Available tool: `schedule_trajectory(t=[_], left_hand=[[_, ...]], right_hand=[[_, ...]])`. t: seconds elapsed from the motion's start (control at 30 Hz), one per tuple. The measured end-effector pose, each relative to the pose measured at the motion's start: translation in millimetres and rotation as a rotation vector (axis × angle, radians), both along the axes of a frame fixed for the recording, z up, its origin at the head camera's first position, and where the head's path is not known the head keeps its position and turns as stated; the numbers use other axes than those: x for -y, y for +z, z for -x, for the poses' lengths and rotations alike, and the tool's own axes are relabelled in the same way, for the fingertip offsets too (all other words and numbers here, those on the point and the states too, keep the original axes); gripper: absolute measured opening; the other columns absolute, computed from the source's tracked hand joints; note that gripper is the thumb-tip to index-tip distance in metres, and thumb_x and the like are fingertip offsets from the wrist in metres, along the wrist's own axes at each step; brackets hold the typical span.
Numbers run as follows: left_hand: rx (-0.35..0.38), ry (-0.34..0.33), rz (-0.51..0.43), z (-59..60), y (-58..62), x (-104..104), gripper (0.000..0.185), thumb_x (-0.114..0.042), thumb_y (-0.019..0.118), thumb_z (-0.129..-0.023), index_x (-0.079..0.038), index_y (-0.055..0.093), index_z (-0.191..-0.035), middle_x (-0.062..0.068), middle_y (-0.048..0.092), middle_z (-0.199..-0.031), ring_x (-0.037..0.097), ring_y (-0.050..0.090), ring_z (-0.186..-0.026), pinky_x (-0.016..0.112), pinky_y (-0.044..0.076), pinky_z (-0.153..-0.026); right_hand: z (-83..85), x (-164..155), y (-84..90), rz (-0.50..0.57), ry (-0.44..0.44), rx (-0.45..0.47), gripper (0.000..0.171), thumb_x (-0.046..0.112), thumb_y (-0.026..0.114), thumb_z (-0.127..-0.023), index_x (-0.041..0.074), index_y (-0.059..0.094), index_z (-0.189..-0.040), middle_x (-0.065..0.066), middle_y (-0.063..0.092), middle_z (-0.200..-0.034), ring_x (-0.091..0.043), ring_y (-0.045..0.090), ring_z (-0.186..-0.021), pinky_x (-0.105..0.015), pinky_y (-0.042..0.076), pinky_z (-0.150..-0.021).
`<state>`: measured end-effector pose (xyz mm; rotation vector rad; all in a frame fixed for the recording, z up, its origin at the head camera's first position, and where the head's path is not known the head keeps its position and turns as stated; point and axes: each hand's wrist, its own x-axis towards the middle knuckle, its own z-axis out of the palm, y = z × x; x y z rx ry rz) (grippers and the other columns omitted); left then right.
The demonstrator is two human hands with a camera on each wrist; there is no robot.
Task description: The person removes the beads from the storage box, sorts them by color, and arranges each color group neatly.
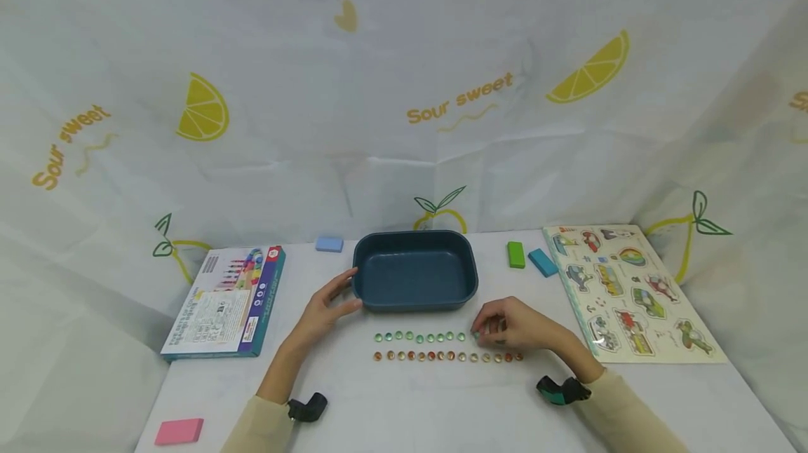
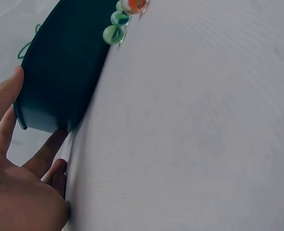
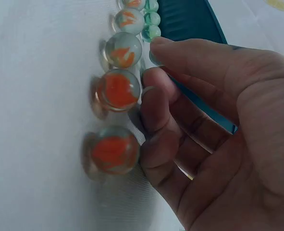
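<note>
A dark blue tray sits mid-table. In front of it lie a row of several green marbles and, nearer me, a row of several orange marbles. My left hand rests with straight fingers against the tray's left front corner. My right hand is at the right end of the green row, its fingers curled. Its thumb and index finger pinch a green marble that is mostly hidden between them.
A toy box lies at the left and a pink block near the front left edge. A light blue block, a green block and a blue block lie at the back. A picture puzzle board lies at the right.
</note>
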<state>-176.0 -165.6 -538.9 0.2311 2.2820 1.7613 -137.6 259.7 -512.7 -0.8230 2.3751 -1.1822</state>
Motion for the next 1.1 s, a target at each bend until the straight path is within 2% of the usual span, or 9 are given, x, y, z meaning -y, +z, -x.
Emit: schedule_trajectory(t=[0.27,0.7,0.83,0.93,1.0,1.1], left_hand=[[0.041,-0.012,-0.004,1.8,5.7,1.4,0.068,-0.021,0.078,-0.097,-0.021,0.050,-0.159,0.010,0.042,-0.170,0.037,0.032,-0.162,0.063,0.021,-0.133],[0.003,-0.046,-0.027,2.4,-2.2,2.3,0.068,-0.023,0.075,-0.100,-0.023,0.046,-0.161,0.009,0.041,-0.171,0.035,0.027,-0.164,0.062,0.016,-0.135],[-0.053,-0.070,-0.009,-0.1,-3.3,6.6,0.064,-0.025,0.069,-0.104,-0.021,0.043,-0.163,0.006,0.039,-0.172,0.031,0.027,-0.165,0.056,0.018,-0.135],[-0.126,-0.040,0.028,-4.4,-2.2,13.9,0.063,-0.025,0.065,-0.107,-0.017,0.040,-0.164,0.009,0.043,-0.170,0.033,0.036,-0.161,0.053,0.029,-0.131],[-0.191,0.010,0.075,-9.0,0.9,20.9,0.062,-0.023,0.064,-0.108,-0.013,0.040,-0.164,0.013,0.046,-0.167,0.035,0.042,-0.157,0.053,0.036,-0.127],[-0.318,0.102,0.247,-17.7,9.6,34.1,0.059,-0.023,0.063,-0.108,-0.011,0.043,-0.162,0.016,0.047,-0.166,0.040,0.042,-0.155,0.059,0.037,-0.125]], right_hand=[[-0.4,4.4,-3.5,-0.055,-0.037,-0.021,0.012,0.016,0.083,-0.092,0.018,0.082,-0.104,0.004,0.075,-0.094,-0.003,0.060,-0.076,-0.019,0.053,-0.066],[-0.8,2.3,-0.9,-0.053,-0.044,0.005,0.018,0.019,0.084,-0.092,0.017,0.081,-0.109,0.003,0.074,-0.092,-0.004,0.060,-0.078,-0.019,0.052,-0.067],[-3.0,-1.3,-0.9,-0.030,-0.063,0.007,0.018,0.018,0.082,-0.094,0.015,0.080,-0.111,0.001,0.076,-0.096,-0.004,0.062,-0.078,-0.020,0.053,-0.067],[-5.6,-8.9,-0.5,-0.020,-0.121,-0.045,0.016,0.018,0.079,-0.096,0.014,0.080,-0.111,0.002,0.078,-0.098,-0.003,0.062,-0.079,-0.020,0.054,-0.068],[-7.5,-16.7,0.1,-0.013,-0.195,-0.119,0.014,0.015,0.077,-0.098,0.013,0.079,-0.112,0.000,0.078,-0.100,-0.005,0.065,-0.081,-0.021,0.056,-0.069],[-8.5,-30.4,0.6,-0.040,-0.335,-0.310,0.020,0.011,0.076,-0.097,0.007,0.077,-0.117,-0.008,0.079,-0.109,-0.018,0.072,-0.092,-0.031,0.063,-0.074]])
